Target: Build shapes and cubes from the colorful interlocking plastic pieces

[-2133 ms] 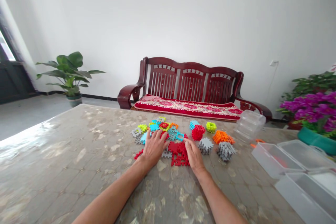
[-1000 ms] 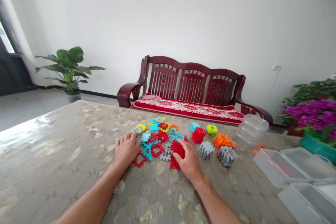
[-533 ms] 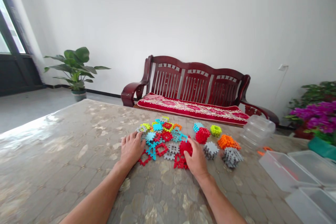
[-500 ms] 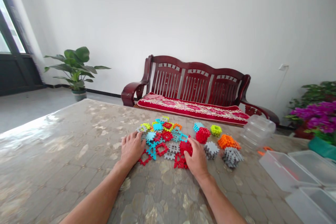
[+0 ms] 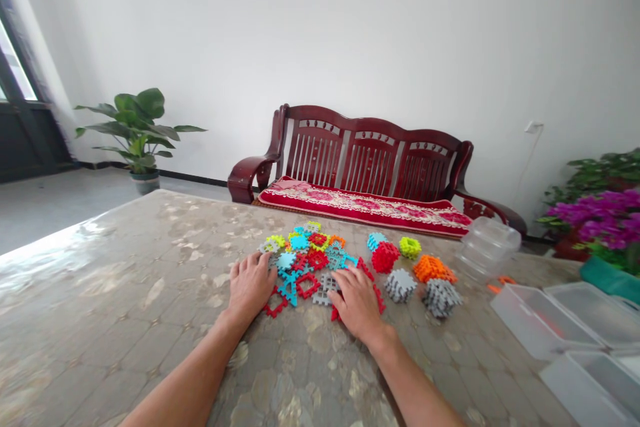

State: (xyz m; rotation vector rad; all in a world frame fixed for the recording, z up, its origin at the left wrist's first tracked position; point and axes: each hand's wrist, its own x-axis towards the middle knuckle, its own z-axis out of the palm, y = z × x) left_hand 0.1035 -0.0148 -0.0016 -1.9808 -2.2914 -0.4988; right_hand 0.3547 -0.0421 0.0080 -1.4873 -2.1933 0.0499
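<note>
My left hand [image 5: 253,282] lies flat at the left edge of a loose pile of notched plastic building pieces, its fingers a little apart. Close to its fingertips are a light grey piece [image 5: 269,247] and a red frame piece [image 5: 275,307]. My right hand [image 5: 356,300] rests palm down with fingers spread over red pieces [image 5: 365,269], which it partly hides. Its fingertips reach toward the grey lattice pieces [image 5: 323,289]. A red square frame [image 5: 307,285] and a blue piece [image 5: 289,288] lie between the hands.
Right of my right hand stand stacks of pieces: red [image 5: 385,257], light grey [image 5: 401,285], dark grey [image 5: 442,298], orange [image 5: 434,268], yellow-green [image 5: 410,247] and blue [image 5: 376,241]. Clear plastic boxes [image 5: 525,320] sit at the table's right. A wooden bench [image 5: 373,147] is behind.
My right hand has moved slightly left and its fingers have spread over the red pieces. The left hand stays in place. The view has shifted slightly.
</note>
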